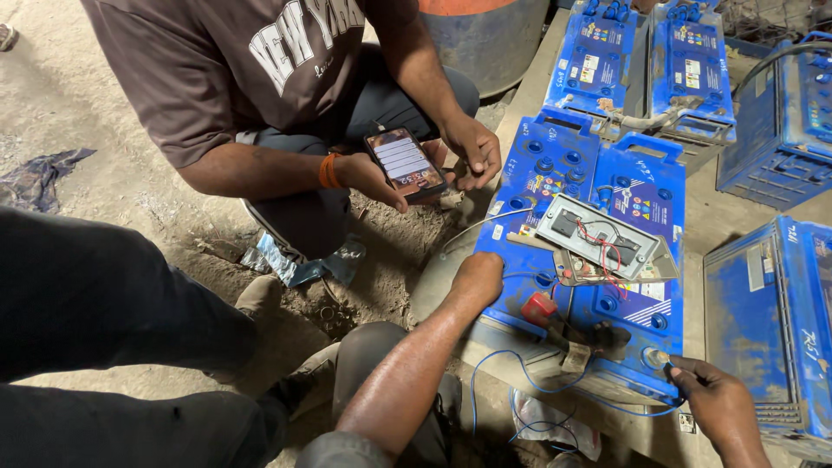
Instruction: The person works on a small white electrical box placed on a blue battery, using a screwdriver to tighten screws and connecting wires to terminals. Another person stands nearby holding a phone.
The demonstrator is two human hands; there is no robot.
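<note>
Two blue car batteries (641,195) lie side by side on a concrete ledge. On top of them rests an open grey device (598,238) with red wires and a circuit board. My left hand (477,277) rests knuckles-up on the left battery's near corner; its fingers are curled under and hidden, and a thin blue wire (520,276) runs out beside it. My right hand (711,390) pinches the end of a long blue wire (555,386) next to a round terminal (654,357) at the right battery's near corner. A red clamp (539,308) sits between my hands.
Another person squats opposite, holding a phone (406,163) in both hands. More blue batteries (641,56) stand behind and one (767,321) at the right. A metal drum (485,39) stands at the back. A shoe (260,299) and plastic scraps (299,264) lie on the dirt floor.
</note>
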